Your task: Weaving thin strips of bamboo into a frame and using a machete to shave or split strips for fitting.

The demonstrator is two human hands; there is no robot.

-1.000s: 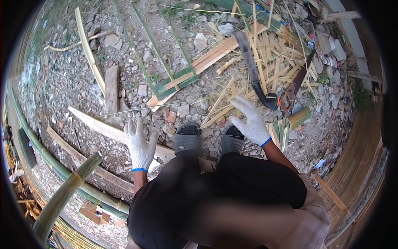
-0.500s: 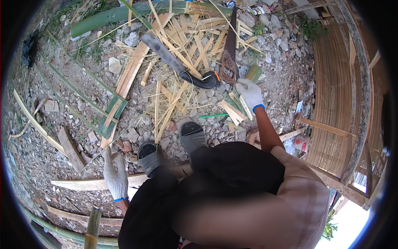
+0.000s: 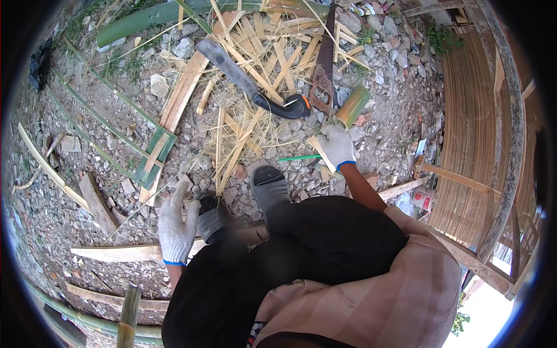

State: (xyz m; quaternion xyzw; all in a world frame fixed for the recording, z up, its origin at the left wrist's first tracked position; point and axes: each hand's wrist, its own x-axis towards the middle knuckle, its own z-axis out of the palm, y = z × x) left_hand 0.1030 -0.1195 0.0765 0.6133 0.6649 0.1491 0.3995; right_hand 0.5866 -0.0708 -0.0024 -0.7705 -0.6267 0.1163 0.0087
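My right hand [image 3: 337, 145], in a white glove with a blue cuff, is closed over short split bamboo pieces [image 3: 326, 158] on the stony ground. Its fingers hide most of them. Just beyond it lies a short green bamboo section [image 3: 354, 106]. My left hand [image 3: 177, 225], gloved alike, hovers beside my left foot with its fingers apart and holds nothing. A machete [image 3: 229, 66] with a black and orange handle rests on wood shavings ahead of my feet. To its right is a handsaw [image 3: 325, 61].
Pale bamboo strips [image 3: 284, 66] and shavings cover the ground ahead. A long plank [image 3: 184, 95] lies left of them, with a green bamboo piece [image 3: 155, 159] at its near end. A thick green bamboo pole [image 3: 145, 24] crosses the far side. Stacked slats in a wooden frame [image 3: 467, 127] stand right.
My right hand has moved nearer and slightly left, now covering the split pieces and baring more of the green section. My left hand has shifted right, its fingers spreading.
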